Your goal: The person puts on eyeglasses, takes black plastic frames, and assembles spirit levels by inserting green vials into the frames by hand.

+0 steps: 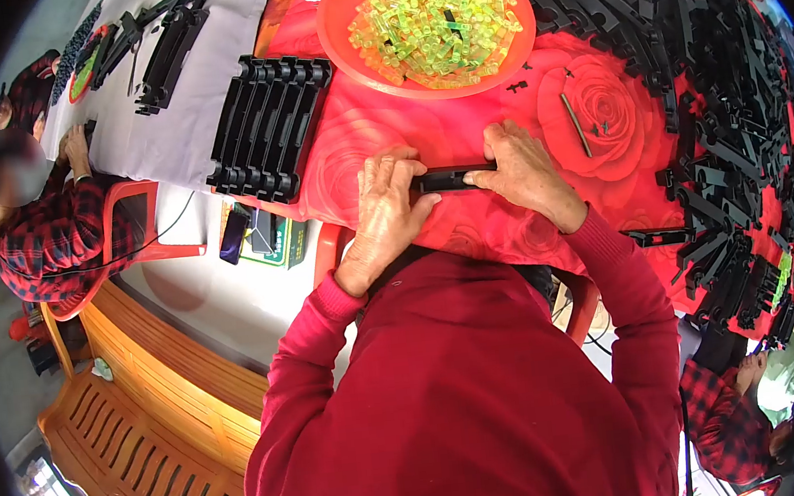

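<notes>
Now we grip a black part (453,179) between left hand (391,201) and right hand (525,169).
Long axis left-to-right, nearer than the bowl (337,45).

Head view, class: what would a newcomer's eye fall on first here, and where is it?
Probably the orange-red bowl of yellow-green pieces, at the top centre on the red rose-patterned cloth. Next might come the sprawling heap of black parts along the right side. In the middle, the left hand and right hand hold a black bar between them.
</notes>
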Available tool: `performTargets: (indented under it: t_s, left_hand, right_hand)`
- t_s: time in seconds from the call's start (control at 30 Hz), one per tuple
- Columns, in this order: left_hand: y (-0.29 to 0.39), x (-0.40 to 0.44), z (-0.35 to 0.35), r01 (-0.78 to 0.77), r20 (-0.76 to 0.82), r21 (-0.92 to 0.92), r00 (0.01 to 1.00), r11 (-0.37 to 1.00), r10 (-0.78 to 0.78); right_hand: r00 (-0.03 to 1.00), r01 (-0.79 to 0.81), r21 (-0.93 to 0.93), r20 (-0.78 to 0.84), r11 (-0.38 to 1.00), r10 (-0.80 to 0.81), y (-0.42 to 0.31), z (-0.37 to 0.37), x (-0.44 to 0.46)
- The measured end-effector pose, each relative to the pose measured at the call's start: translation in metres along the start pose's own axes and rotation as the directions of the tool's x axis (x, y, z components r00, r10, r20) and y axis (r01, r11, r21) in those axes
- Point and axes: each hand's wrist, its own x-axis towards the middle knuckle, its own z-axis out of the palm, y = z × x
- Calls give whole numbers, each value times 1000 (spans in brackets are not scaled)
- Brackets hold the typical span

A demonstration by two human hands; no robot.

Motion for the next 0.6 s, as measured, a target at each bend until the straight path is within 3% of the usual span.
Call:
performTargets:
  t_s: [0.13,0.23,0.3,0.33,0.37,0.43,0.5,0.57,0.6]
  left_hand:
    - [-11,0,-6,27,81,-60,996,998,-22]
    - [-18,5,-13,-69,108,-100,991,993,80]
    - [-23,10,-16,119,173,-344,983,931,-62]
    - [-22,14,-15,116,130,-366,989,923,-73]
    - [-20,18,-16,118,128,-365,989,924,-76]
    - [-12,32,-20,290,340,-224,918,930,-205]
    - [-9,43,-13,207,295,-205,945,957,-141]
    - [-3,58,-11,186,467,-24,871,982,-154]
    - [-6,62,-7,127,481,-12,871,992,-105]
  right_hand:
    - [995,-64,-28,71,998,66,-12,-8,-1]
    - [999,-4,-18,42,1000,5,-13,-11,4]
    - [992,28,35,125,999,-32,-11,-13,10]
    - [992,30,35,125,999,-34,-8,-11,13]
    - [988,47,55,145,997,-54,-3,-7,15]
    - [983,69,75,165,995,-81,-4,-6,18]
    - [988,38,95,142,995,-51,-7,-8,17]
    - [990,31,99,134,995,-44,-6,-7,17]
    - [991,22,105,128,994,-35,-6,-6,16]
